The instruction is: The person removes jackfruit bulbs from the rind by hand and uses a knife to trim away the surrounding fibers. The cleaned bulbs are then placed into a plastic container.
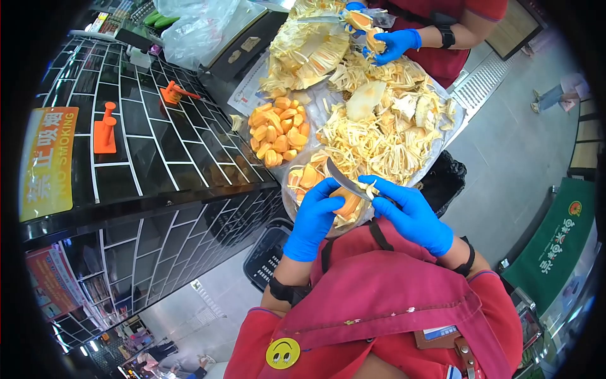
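Both my hands wear blue gloves and meet low over the near edge of the work surface. My left hand (315, 218) is closed around an orange jackfruit pod (346, 203). In my right hand (410, 213) is a knife, its curved blade (341, 178) lying across the pod and pointing up-left. Pale fibre strips (369, 188) cling near the blade and right fingertips; the knife's handle is mostly hidden by the hand. Just beyond my hands sits a clear bag of orange pods (306, 177). Peeled pods form a pile (278, 134) at the left.
Heaped yellow jackfruit fibres (385, 142) cover the middle of the surface. A large cut jackfruit (309, 50) lies at the far side, where a co-worker's gloved hand (398, 45) holds fruit. A black bin bag (445, 180) is at right, a dark basket (268, 252) below left.
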Tool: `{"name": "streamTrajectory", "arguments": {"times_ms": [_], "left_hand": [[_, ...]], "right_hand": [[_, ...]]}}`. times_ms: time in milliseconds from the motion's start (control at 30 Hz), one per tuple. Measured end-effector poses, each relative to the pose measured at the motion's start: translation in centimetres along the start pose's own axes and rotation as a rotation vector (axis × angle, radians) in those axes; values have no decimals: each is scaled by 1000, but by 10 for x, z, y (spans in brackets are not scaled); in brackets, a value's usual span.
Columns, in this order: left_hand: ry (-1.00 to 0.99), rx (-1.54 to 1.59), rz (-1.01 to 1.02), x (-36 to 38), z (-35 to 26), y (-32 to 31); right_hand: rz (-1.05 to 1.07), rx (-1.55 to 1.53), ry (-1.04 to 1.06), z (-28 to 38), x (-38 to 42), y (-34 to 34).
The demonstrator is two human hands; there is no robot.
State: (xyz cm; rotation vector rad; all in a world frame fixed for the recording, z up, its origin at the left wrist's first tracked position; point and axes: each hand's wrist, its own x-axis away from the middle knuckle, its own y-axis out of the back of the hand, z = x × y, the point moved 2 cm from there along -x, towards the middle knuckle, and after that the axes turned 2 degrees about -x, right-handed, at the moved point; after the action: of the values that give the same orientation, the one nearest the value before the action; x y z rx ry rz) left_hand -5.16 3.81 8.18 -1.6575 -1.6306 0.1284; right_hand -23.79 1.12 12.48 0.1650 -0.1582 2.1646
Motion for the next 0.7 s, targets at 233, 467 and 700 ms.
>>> {"name": "streamTrajectory", "arguments": {"times_ms": [233,467,700], "left_hand": [[-9,-222,59,-2,-1,7],[292,748,249,-1,6,6],[279,933,322,-6,9,5]], "right_hand": [[8,-510,-316,2,-5,9],[-235,-286,-213,-33,2,46],[-306,880,-327,-52,17,72]]}}
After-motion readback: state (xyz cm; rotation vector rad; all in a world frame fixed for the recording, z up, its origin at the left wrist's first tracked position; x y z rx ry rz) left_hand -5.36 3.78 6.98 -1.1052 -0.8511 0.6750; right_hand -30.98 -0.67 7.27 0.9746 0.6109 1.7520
